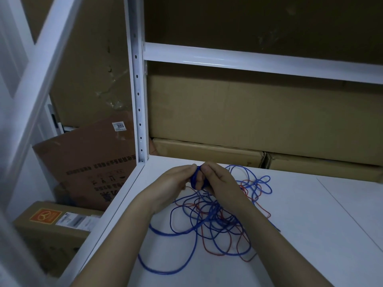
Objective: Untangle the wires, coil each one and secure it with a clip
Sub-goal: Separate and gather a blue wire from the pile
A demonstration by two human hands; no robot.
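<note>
My left hand (pixel 176 180) and right hand (pixel 215 179) meet at the far edge of the tangle, fingers of both curled around a small blue coil (pixel 195 178) held upright between them — left thumb side, right fingers wrapped through it. The loose blue wire (pixel 165 233) trails down and nearer to me, crossed with the red wire (pixel 215 253), on the white shelf (pixel 310 235) — so the next loop, I judge, feeds from below.

Two hands, the left hand (pixel 173 183) and the right hand (pixel 220 182), were counted, along with wires of two colours, blue wire (pixel 163 270) and red wire (pixel 215 253), in one tangle, their number not being countable, and five cardboard boxes (pixel 248 112).
</note>
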